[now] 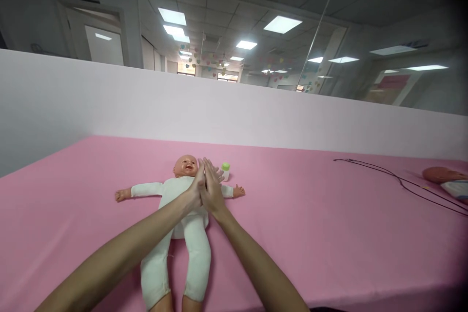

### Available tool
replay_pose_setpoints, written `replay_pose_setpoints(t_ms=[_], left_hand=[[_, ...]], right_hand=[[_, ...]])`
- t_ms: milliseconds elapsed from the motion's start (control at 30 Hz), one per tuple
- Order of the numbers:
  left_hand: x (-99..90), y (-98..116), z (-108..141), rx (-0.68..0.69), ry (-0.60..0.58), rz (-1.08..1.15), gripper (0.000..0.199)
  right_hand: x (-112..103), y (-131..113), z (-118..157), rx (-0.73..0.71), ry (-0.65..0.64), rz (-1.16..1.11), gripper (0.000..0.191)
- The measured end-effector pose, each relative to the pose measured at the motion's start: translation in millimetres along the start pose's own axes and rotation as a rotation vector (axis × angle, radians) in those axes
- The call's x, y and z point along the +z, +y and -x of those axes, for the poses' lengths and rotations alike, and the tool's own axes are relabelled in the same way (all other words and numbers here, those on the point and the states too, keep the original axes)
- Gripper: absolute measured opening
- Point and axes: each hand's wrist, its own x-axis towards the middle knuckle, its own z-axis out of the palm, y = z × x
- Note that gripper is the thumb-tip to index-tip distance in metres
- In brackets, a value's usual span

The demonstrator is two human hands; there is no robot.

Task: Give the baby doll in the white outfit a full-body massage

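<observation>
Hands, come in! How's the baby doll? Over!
Left hand and right hand: palms together, fingers extended. Baby doll: on its back, arms spread. Green-capped bottle: close by, just beyond right hand.

Likely childcare training room: baby doll (173, 189), panel lights (282, 24).

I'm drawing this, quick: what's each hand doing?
Left hand: open, pressed against the other, no object showing.
Right hand: open, pressed against the other, no object showing.
</observation>
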Motion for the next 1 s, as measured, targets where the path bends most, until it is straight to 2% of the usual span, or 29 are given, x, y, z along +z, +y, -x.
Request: replay_pose_setpoints(t_ms=[100,133,233,300,400,433,500,567,600,667,733,800,867,933,1000], left_hand=[[-7.7,-0.7,39.9,0.077,0.010,-0.023,0.080],[-10.0,-0.2,49.5,0.124,0.026,-0.029,0.084],[-14.6,5.0,67.3,0.239,0.077,-0.034,0.089],[-18.5,13.4,73.6,0.237,0.043,-0.035,0.093],[-35.7,30.2,79.7,0.326,-0.052,-0.145,0.101],[-46.2,34.3,80.9,0.397,-0.028,-0.240,0.100],[-74.3,35.7,80.9,0.523,0.119,-0.506,0.091],[-108.6,26.2,77.6,0.551,0.287,-0.801,0.085],[-126.2,18.3,75.1,0.530,0.328,-0.938,0.085],[-158.5,0.4,69.4,0.464,0.325,-1.191,0.085],[-183.0,-14.1,65.1,0.431,0.316,-1.416,0.081],[-198.4,-21.1,63.7,0.446,0.366,-1.599,0.076],[-205.7,-20.9,65.1,0.475,0.469,-1.727,0.074],[-206.9,-16.3,68.0,0.495,0.568,-1.787,0.074],[-203.5,-10.0,70.7,0.531,0.628,-1.777,0.074]], right_hand=[[13.8,-27.7,13.0,0.159,0.015,-0.011,0.076],[19.1,-36.0,17.2,0.163,-0.010,0.000,0.077],[32.5,-55.0,19.4,-0.037,-0.116,0.055,0.088],[31.9,-55.7,9.3,-0.066,-0.129,0.051,0.081],[15.1,-31.7,-6.8,0.164,-0.052,0.026,0.078],[8.3,-19.0,-7.6,0.208,-0.049,0.055,0.081],[-1.6,7.5,0.0,0.249,-0.047,0.138,0.081],[-4.6,29.2,15.6,0.252,-0.109,0.223,0.076],[-4.0,37.0,23.8,0.240,-0.157,0.261,0.072],[-1.1,46.4,36.4,0.206,-0.253,0.335,0.063],[0.2,50.7,41.9,0.198,-0.291,0.422,0.057],[-2.3,54.2,42.2,0.230,-0.275,0.535,0.055],[-7.8,59.2,41.0,0.260,-0.241,0.649,0.059],[-13.8,64.6,40.1,0.288,-0.197,0.720,0.065],[-17.4,67.5,39.7,0.288,-0.147,0.696,0.072]])
